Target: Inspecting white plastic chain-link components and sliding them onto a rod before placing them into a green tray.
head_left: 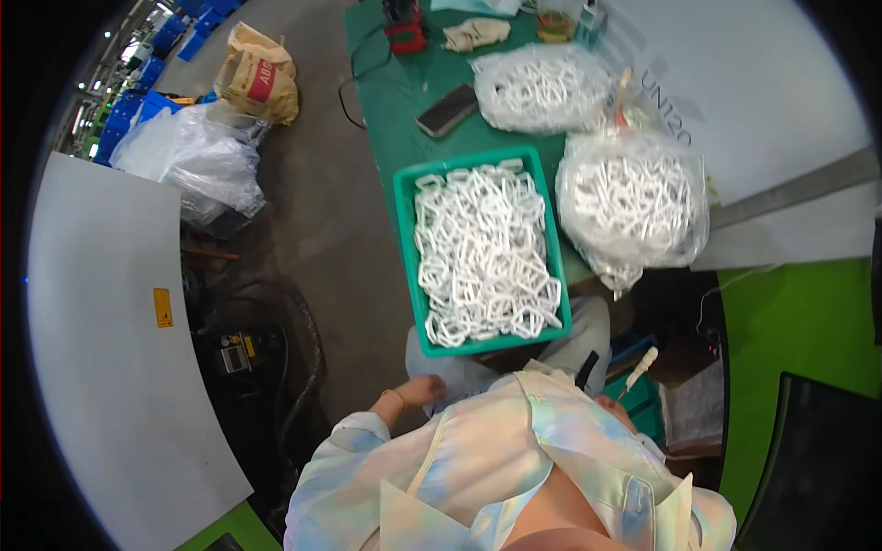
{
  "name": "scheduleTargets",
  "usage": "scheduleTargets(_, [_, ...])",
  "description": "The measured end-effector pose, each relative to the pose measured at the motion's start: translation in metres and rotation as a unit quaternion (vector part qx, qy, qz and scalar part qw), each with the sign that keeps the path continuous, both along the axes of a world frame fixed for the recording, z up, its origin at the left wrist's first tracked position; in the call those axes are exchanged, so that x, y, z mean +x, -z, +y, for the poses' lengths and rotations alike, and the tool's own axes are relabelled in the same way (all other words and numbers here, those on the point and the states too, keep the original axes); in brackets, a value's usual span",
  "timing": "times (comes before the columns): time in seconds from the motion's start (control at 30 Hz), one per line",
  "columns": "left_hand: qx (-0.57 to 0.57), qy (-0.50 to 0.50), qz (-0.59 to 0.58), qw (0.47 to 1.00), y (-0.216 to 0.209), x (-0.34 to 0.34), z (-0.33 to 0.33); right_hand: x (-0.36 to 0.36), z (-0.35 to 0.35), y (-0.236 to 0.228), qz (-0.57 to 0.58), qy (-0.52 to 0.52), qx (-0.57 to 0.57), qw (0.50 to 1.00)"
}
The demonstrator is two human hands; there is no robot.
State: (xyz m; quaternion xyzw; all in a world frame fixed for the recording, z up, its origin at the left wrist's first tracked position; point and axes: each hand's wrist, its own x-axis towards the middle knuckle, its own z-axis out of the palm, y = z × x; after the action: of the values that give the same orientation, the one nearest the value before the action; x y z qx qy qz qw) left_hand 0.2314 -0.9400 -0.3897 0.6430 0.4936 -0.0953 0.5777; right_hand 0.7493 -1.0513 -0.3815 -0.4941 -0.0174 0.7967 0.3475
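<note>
Rectangular green plastic tray (409, 248), heaped with white angular plastic loops (482, 248), stands at the near end of the green-topped desk (395, 110), its near edge above the person's lap. Left hand (423, 391): beside the left thigh, fingers partly hidden – cannot tell whether they are spread or pressed together. Right hand (617, 413): low by the right thigh, partly covered by the pastel tie-dyed shirt (487, 432), pinching the thin shaft of a slim tool with a cream handle (643, 365) – handle tilted up and to the right. Just right of tray: clear plastic bag (577, 220) of similar white loops; beyond the tray, a second such bag (593, 83). Black rectangular phone (446, 110) lies left of the second bag; crumpled off-white cloth (476, 35) farther back, near a red-and-black device (402, 28)
</note>
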Motion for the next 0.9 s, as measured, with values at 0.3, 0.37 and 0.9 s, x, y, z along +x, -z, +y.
scheduleTargets(0.3, [0.2, -0.012, -0.192, 0.961, -0.11, 0.163, 0.027, -0.012, -0.022, 0.031, -0.123, -0.014, 0.002, 0.992])
scheduleTargets(0.37, [0.282, -0.057, -0.205, 0.936, -0.13, 0.183, 0.031, -0.009, -0.032, 0.048, -0.105, -0.006, 0.025, 0.994])
scheduleTargets(0.9, [0.665, -0.19, -0.073, 0.719, -0.107, 0.141, 0.122, -0.032, -0.003, 0.0, -0.117, 0.241, 0.21, 0.94])
